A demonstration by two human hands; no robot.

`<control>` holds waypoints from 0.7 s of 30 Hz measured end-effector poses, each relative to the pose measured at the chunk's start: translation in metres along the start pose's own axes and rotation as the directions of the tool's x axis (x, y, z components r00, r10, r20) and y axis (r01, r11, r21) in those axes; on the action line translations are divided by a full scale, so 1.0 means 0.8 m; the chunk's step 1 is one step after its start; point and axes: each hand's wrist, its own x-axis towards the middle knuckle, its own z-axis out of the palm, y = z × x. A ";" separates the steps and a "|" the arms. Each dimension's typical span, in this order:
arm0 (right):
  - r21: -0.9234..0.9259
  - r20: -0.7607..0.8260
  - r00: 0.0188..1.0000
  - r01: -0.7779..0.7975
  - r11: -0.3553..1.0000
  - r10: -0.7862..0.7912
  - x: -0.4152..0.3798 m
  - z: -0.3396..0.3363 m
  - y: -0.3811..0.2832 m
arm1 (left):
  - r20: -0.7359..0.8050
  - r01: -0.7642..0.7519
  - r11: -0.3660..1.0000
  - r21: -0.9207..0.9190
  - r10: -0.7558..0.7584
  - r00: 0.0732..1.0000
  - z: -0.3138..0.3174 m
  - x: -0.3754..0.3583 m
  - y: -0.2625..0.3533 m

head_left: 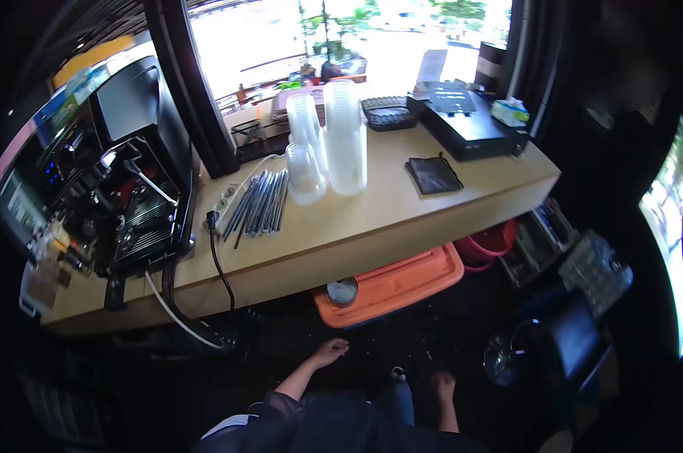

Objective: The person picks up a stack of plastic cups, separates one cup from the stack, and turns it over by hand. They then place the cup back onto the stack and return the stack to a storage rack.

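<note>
My left hand (331, 352) hangs over the dark floor, below the front of the counter, near an orange lid (409, 283). Its fingers are loosely bent and somewhat apart, and I see nothing in them. Lower down on the right is my right hand (445, 386), in shadow and slightly blurred, so its fingers are hard to make out. Neither hand touches the counter (372, 234). On it stand stacks of clear plastic cups (344, 143) beside a bunch of dark wrapped straws (264, 202). A small dark pouch (434, 174) lies farther right.
An espresso machine (141, 166) occupies the counter's left end. A black cash drawer (474, 132) and a tissue pack (510, 112) are at the right. Cables (219, 264) hang over the front edge. A round tin (342, 291) rests on the orange lid, near a red basin (486, 245).
</note>
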 end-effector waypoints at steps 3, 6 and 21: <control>0.050 0.009 0.944 0.329 0.943 -0.329 0.123 0.036 -0.153 | -0.036 -0.138 0.988 -0.071 0.135 0.990 0.006 0.016 0.113; 0.175 0.077 0.892 0.427 0.887 -0.445 0.153 0.107 -0.335 | -0.160 -0.410 0.906 -0.102 0.392 0.906 0.005 0.011 0.226; 0.118 0.646 0.390 0.798 0.590 -0.656 0.263 0.429 -0.560 | -0.728 -0.637 0.642 0.426 0.662 0.181 -0.118 0.088 0.437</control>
